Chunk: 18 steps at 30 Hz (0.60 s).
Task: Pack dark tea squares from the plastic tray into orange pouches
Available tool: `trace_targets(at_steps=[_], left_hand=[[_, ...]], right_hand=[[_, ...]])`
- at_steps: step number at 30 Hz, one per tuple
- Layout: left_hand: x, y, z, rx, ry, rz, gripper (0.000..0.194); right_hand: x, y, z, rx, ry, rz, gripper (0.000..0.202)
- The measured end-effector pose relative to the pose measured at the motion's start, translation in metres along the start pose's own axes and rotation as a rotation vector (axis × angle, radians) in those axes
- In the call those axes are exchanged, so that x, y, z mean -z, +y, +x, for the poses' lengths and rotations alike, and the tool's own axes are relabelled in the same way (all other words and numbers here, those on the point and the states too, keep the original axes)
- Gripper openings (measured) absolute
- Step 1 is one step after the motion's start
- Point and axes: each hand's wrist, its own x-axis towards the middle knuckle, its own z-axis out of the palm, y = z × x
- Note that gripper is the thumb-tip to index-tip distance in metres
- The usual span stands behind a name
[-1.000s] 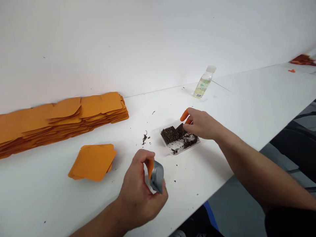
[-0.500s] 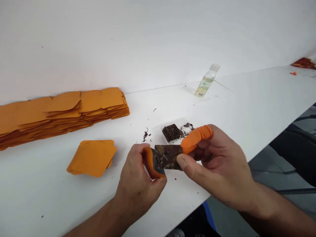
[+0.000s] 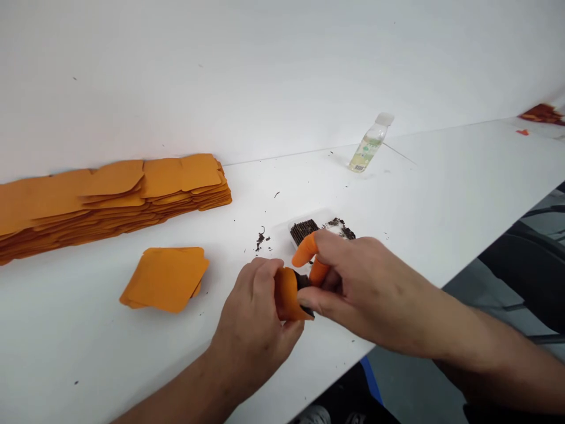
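Note:
My left hand [image 3: 253,327] is closed around a small orange paper envelope [image 3: 288,294], its dark-lined mouth bulged apart toward the right. At that mouth is my right hand [image 3: 353,288], with orange finger cots on two fingers. Its thumb and a finger pinch the edge of a dark brown flat piece [image 3: 304,281], most of which is hidden inside the envelope. Just behind the hands, a clear shallow tray [image 3: 292,225] holds a row of thin dark brown pieces [image 3: 303,231] standing on edge, partly covered by my right hand.
Left of my hands lies a small pile of orange envelopes [image 3: 165,280]. Long stacks of orange envelopes [image 3: 115,197] line the wall. A clear bottle [image 3: 368,147] with a white cap stands at the back. Dark crumbs [image 3: 261,238] dot the white table [image 3: 424,200].
My right hand has moved left and pushed the dark brown piece into the envelope's mouth. The envelope has turned so that its orange outer face shows more.

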Motion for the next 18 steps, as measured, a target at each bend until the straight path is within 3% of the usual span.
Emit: trace_targets(at_steps=[2,6,9,12,14,18], left_hand=[[0.001,0.002,0.001,0.084,0.012,-0.036,0.045],[0.002,0.005,0.005,0.245,0.072,-0.089,0.047],[0.001,0.009,0.006,0.388,0.090,-0.147,0.053],[0.004,0.009,0.004,0.497,0.072,-0.294,0.068],[0.009,0.005,0.003,0.492,0.012,-0.541,0.067],[0.018,-0.007,0.007,0.521,-0.135,-1.020,0.039]], right_hand=[[-0.005,0.002,0.002,-0.011,0.005,0.073,0.019],[-0.028,0.008,-0.004,0.025,0.235,0.226,0.027],[-0.048,0.010,-0.003,0.056,0.242,0.193,0.028],[-0.047,0.010,0.012,0.035,0.223,0.153,0.028],[-0.035,0.010,0.025,0.013,0.124,0.180,0.031],[-0.013,0.011,0.047,-0.015,-0.206,0.260,0.034]])
